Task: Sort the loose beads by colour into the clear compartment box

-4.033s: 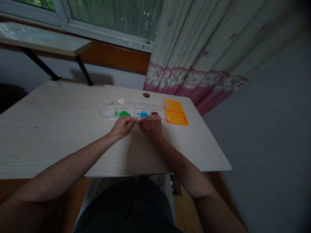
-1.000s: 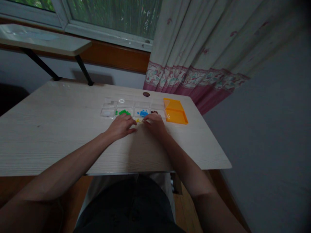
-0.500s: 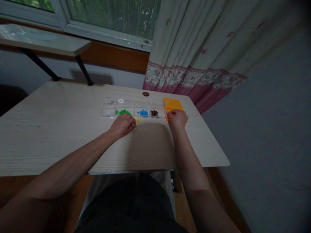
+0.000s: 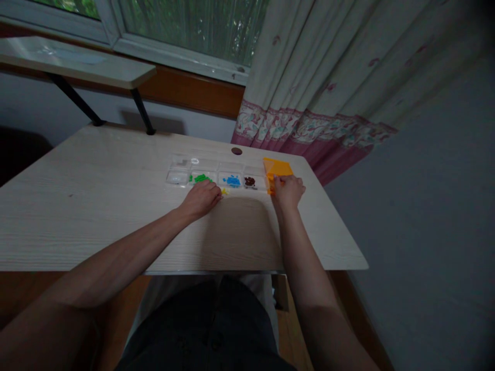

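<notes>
Yellow pieces [image 4: 225,191] left unboxed beside the curled left hand [image 4: 201,199].
Over the open orange box [image 4: 277,167], the right hand [image 4: 289,192] is bunched; whether anything is held by either cannot be told.

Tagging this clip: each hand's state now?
Left hand: beside yellow pieces; open or closed, can't tell.
Right hand: over orange box; grip can't be told.

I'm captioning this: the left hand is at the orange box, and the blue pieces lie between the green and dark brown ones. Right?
Not quite: the head view shows the right hand at the orange box, not the left hand.
</notes>
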The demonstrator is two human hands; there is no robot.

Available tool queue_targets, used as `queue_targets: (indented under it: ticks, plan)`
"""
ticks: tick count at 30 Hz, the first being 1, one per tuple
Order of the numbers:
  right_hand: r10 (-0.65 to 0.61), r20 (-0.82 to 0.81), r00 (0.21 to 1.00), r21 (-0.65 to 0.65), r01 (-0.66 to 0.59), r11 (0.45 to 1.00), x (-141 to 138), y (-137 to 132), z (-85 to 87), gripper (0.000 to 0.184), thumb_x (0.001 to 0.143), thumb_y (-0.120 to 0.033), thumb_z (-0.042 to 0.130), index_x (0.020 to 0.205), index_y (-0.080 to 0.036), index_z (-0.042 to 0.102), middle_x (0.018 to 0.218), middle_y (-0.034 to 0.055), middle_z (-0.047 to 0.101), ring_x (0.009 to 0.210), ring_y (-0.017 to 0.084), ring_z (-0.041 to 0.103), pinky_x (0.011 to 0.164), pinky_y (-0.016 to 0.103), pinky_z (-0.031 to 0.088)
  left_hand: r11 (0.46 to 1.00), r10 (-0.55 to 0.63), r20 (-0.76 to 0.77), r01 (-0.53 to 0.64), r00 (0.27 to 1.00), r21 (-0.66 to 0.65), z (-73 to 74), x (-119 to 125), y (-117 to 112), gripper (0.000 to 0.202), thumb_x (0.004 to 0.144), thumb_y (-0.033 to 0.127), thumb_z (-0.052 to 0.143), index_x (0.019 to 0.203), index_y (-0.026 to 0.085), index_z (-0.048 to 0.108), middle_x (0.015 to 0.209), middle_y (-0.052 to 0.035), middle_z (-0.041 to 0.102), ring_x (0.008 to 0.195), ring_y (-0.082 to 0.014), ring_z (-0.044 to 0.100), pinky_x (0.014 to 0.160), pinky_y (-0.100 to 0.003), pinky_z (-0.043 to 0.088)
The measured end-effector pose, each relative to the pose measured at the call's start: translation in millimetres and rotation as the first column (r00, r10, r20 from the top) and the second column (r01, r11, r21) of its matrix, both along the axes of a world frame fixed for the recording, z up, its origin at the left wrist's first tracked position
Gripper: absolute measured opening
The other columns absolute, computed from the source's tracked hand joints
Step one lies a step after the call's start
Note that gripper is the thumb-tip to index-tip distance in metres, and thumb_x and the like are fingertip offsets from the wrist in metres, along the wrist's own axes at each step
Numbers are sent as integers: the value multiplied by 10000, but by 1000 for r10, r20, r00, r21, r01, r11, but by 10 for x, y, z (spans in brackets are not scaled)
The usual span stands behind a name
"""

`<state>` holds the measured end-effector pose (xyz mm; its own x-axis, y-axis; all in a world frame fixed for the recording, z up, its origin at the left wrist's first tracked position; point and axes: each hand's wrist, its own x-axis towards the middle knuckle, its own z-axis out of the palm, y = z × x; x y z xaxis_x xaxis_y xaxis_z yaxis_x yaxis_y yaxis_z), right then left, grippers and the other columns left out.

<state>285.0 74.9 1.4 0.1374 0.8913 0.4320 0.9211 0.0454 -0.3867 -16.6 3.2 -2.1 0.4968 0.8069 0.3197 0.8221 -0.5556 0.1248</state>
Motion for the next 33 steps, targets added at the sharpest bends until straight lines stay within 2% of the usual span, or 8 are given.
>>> queue_targets:
  ticks: [3, 6, 8, 10, 13, 18, 27, 33]
  plan:
    - [46, 1, 999, 66, -46, 997, -203, -127, 91, 405, 969, -413, 430, 930, -166, 747, 963, 132, 675, 982, 271, 512, 841, 391, 362, 1000, 5, 0, -5, 1000, 2, -12, 6, 4, 256, 965, 268, 466, 913, 130, 675, 911, -125, 656, 914, -260, 570, 811, -392, 429]
    - [217, 51, 975, 96, -221, 971, -470, -268, 121, 347, 966, -393, 477, 904, -202, 760, 973, 101, 707, 1003, 259, 537, 901, 401, 350, 1000, 11, 17, -11, 1000, -10, -30, 9, 9, 247, 961, 266, 475, 898, 133, 673, 909, -126, 656, 909, -261, 568, 811, -392, 430]
    - [368, 91, 925, 81, -375, 923, -646, -353, 104, 322, 968, -383, 502, 894, -214, 766, 957, 86, 717, 996, 239, 557, 915, 386, 349, 1000, 25, 27, -24, 999, -12, -43, 10, 12, 242, 958, 268, 483, 898, 128, 672, 906, -130, 654, 911, -266, 567, 818, -397, 434]
    - [524, 129, 842, 15, -530, 848, -796, -423, 73, 288, 966, -382, 532, 909, -233, 772, 955, 65, 726, 994, 222, 566, 919, 369, 344, 999, 43, 33, -43, 999, -8, -58, 9, 17, 246, 959, 272, 482, 908, 120, 669, 908, -135, 653, 919, -271, 566, 832, -404, 440]
    - [661, 166, 732, -111, -652, 750, -945, -494, 26, 246, 966, -394, 559, 987, -273, 773, 966, 39, 729, 992, 212, 563, 912, 365, 325, 998, 65, 75, -65, 995, -5, -73, -3, 26, 253, 966, 282, 473, 929, 121, 666, 916, -131, 651, 935, -271, 565, 858, -408, 446]
    - [676, 183, 714, -187, -650, 737, -1007, -538, -12, 258, 952, -420, 593, 1115, -284, 740, 1045, 54, 712, 1054, 227, 551, 915, 369, 312, 995, 98, 213, -96, 972, -17, -63, -52, 46, 245, 972, 291, 458, 909, 156, 652, 910, -107, 646, 935, -253, 564, 861, -392, 454]
    - [712, 205, 671, -212, -680, 702, -1099, -623, 15, 195, 952, -326, 591, 1012, -250, 761, 1015, 50, 708, 1050, 232, 563, 934, 383, 327, 993, 117, 347, -108, 931, -46, -54, -75, 54, 242, 973, 305, 436, 864, 174, 608, 865, -89, 638, 887, -235, 563, 852, -387, 454]
    - [700, 236, 673, -208, -669, 713, -1126, -635, 12, 206, 958, -291, 551, 959, -212, 741, 986, 61, 695, 1034, 242, 558, 932, 382, 351, 994, 105, 351, -96, 930, -42, -69, -94, 65, 248, 980, 314, 429, 867, 179, 604, 866, -82, 638, 884, -231, 563, 854, -380, 444]
